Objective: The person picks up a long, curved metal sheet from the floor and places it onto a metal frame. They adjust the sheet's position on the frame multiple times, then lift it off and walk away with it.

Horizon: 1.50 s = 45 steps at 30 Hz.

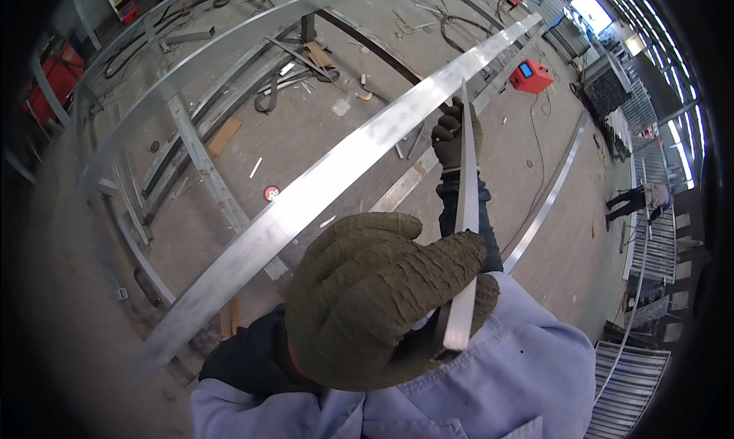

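First: What are you handling, and where is it?

Second: You have a slim metal bar, held lengthwise away from you. Its near end is close to your chest; its far end points out toward the wide metal beam, which slants across your view. Whether that end touches the beam, I cannot tell.

First: How firm is your grip?

Second: Your left hand is clasped round the bar near its closer end, with one gloved digit crossing over the top. Your right hand is stretched out near the far end, fingers curled just beside the bar. The bar hides your palm, so I cannot tell whether those fingers close round it.

First: Which step would you call this?

Second: I judge that you are steadying the bar and pointing it, perhaps looking along its length. Nothing suggests you are ready to let go.

First: So what does your next move call for?

Second: Probably a sure left grip and small corrections with your right, so the far end doesn't swing and knock the beam. Check that your right fingers really have hold before you shift your left.
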Available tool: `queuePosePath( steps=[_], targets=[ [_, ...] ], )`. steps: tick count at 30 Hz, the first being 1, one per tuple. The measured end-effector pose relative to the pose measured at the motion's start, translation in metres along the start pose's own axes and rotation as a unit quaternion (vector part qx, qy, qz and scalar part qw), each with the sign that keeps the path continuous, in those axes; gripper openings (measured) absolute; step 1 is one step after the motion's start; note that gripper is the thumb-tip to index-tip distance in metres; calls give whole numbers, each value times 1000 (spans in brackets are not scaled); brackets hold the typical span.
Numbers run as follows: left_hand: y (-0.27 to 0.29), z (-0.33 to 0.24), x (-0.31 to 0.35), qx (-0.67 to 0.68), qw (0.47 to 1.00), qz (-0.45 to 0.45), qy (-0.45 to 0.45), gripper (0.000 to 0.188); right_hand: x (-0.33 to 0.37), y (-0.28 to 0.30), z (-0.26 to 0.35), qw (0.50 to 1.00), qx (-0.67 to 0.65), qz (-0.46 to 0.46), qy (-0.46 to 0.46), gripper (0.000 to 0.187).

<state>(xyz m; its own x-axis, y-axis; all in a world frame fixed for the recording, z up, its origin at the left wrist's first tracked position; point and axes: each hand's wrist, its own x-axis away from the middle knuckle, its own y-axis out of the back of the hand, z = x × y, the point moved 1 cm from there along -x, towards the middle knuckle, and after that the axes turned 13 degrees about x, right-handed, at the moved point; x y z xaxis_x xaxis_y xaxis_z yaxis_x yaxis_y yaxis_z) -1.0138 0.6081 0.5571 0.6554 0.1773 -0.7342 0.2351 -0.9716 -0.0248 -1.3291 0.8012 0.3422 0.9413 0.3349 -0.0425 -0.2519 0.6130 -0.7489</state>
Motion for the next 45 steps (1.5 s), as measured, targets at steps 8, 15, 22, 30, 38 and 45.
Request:
queuePosePath(
  steps=[8, 15, 22, 30, 38, 45],
  targets=[
    [-29, 12, -18, 63, 998, 6, 0, 32, -4, 29, 11, 999, 16, -37, -2, 36],
    [-24, 37, -10, 18, 997, 14, -73, 28, -15, 37, 20, 999, 44, -28, -15, 36],
    [-29, 47, 25, -133, 988, -69, -36, 30, -27, 38, -12, 998, 49, -14, -24, 39],
    [-27, 42, 38, -214, 970, -84, 81, 31, -26, 38, -2, 997, 69, -37, -22, 39],
    [11, 56, 51, -104, 965, -197, 142, 34, 2, 70, -31, 962, 159, -187, -117, 28],
    [72, 87, 187, -231, 800, -111, 543, 32, 56, 116, -88, 874, 369, -186, -255, 27]
  ],
)
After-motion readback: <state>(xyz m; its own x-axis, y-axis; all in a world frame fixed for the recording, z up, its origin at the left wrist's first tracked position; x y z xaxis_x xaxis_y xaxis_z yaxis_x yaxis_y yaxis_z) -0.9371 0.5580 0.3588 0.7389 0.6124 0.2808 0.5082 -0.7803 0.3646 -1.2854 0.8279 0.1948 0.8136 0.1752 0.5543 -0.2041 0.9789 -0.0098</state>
